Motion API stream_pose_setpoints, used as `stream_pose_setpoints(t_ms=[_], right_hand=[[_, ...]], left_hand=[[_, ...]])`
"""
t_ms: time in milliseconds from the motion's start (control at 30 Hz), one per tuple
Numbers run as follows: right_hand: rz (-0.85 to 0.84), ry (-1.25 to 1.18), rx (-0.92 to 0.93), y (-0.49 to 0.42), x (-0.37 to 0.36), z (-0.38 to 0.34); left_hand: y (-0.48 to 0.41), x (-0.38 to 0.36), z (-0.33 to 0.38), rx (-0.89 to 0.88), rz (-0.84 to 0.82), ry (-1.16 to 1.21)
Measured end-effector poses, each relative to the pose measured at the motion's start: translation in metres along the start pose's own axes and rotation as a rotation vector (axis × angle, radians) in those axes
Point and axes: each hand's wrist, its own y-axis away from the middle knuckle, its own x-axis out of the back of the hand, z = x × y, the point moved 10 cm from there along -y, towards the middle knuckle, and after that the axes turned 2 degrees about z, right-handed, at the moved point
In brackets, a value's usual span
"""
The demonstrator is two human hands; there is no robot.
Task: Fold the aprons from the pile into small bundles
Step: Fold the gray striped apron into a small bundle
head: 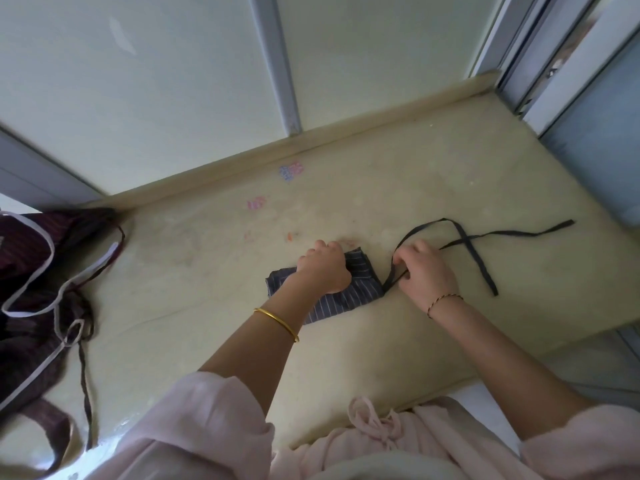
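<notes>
**Head view.** A cream tabletop (415, 168) seen from above, bounded at its far edge by a raised lip and pale wall panels.

The folded apron (346, 303), navy with fine white stripes, lies as a compact bundle near the middle of the tabletop, towards the person.

The left hand (323, 268) rests on top of the bundle. Its grip is closed, with the fingers curled down over the far edge of the fabric and holding it in place. A gold bangle (277, 322) sits on that wrist.

The right hand (427, 271) lies just beside the bundle's right end, its grip pinched together on the black strap (483, 271). The strap runs from the bundle through the fingers, loops away and crosses itself, and both loose ends lie flat on the tabletop to the right. A thin thread bracelet (443, 301) circles that wrist.

The pile of aprons (31, 271), maroon with pale edging and trailing ties, lies heaped at the left edge, well apart from the bundle.

Small coloured stickers (291, 171) mark the surface near the far lip. Pale pink sleeves (194, 427) fill the lower foreground.
</notes>
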Motion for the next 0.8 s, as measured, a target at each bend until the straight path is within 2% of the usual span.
stream_pose_setpoints(t_ms=[200, 367, 433, 533, 600, 700, 800], right_hand=[[0.028, -0.088, 0.040, -0.008, 0.005, -0.006], [0.047, -0.318, -0.054, -0.013, 0.014, -0.009], [0.028, -0.366, -0.067, -0.015, 0.014, -0.012], [-0.029, -0.508, -0.044, -0.015, 0.016, -0.027], [-0.057, -0.659, -0.039, -0.015, 0.018, -0.039], [-0.160, -0.776, -0.036, -0.013, 0.014, -0.059], [-0.287, -0.803, -0.124, -0.011, -0.002, -0.070]], left_hand=[[0.005, 0.004, -0.014, 0.014, 0.041, 0.206], [0.004, 0.014, -0.040, 0.115, 0.044, 0.531], [0.006, 0.017, -0.049, 0.174, 0.038, 0.763], [0.016, 0.012, -0.053, 0.263, -0.063, 1.270], [0.022, 0.007, -0.044, 0.260, -0.173, 1.478], [0.029, 0.008, -0.023, 0.178, -0.293, 1.615], [0.032, 0.014, -0.003, 0.077, -0.358, 1.692]])
